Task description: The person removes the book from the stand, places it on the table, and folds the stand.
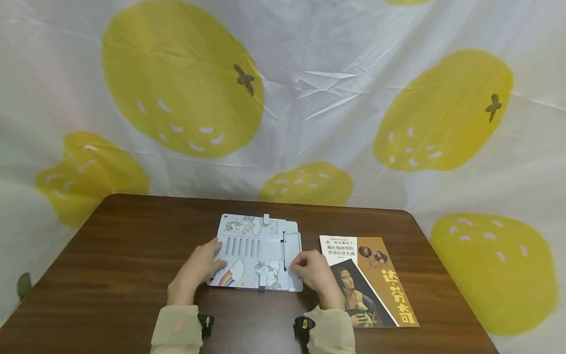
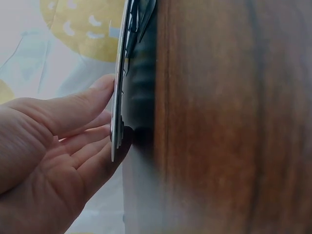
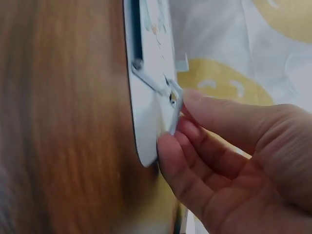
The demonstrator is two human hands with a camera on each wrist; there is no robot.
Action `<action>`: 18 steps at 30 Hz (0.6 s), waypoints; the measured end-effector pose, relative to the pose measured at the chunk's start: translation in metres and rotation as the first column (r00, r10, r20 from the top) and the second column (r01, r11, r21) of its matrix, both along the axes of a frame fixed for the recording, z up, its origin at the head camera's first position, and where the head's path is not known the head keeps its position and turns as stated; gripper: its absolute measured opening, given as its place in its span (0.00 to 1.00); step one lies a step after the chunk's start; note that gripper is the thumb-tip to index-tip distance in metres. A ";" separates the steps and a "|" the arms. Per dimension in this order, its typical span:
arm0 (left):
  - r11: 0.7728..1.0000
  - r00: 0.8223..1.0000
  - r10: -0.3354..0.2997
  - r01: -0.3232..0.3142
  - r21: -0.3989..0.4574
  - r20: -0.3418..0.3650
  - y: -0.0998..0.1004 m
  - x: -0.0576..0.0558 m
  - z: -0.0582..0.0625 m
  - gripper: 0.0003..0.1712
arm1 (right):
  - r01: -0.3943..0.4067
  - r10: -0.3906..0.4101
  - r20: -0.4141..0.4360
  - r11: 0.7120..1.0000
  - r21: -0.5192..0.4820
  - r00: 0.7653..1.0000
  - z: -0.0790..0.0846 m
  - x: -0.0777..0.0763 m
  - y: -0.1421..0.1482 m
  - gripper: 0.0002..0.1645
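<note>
A white book stand with unicorn, cloud and rainbow prints and a row of slots lies folded flat in the head view. My left hand holds its left edge. In the left wrist view, the thumb is on one face of the thin panel and the fingers reach to its other side. At the stand's right side, my right hand pinches a hinged flap. The right wrist view shows this flap tilted up from the panel, with a small metal arm beside it.
Right of the stand lies a book with a portrait on its cover, close to my right forearm. The brown wooden table runs back to a white cloth printed with yellow fruit. Black wrist straps sit at both cuffs.
</note>
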State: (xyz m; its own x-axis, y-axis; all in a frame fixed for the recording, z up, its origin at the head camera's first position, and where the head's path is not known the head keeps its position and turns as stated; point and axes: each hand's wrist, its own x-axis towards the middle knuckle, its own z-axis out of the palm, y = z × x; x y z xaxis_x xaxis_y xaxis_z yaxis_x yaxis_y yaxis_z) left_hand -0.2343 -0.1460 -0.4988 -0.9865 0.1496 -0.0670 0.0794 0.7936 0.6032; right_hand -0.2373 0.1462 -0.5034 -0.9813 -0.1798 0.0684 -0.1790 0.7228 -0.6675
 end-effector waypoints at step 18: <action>1.000 0.999 -0.020 0.020 -0.014 0.030 -0.002 0.003 0.006 0.32 | 0.015 -0.015 0.022 1.000 -0.001 1.000 -0.006 -0.002 0.004 0.07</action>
State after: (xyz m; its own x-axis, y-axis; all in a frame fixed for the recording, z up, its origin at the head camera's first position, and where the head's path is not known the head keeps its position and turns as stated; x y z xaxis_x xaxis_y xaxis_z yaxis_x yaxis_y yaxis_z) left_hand -0.2316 -0.1475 -0.4932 -0.9808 0.1681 -0.0987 0.0774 0.8006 0.5942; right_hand -0.2392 0.1498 -0.5092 -0.9853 -0.1645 0.0469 -0.1530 0.7246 -0.6720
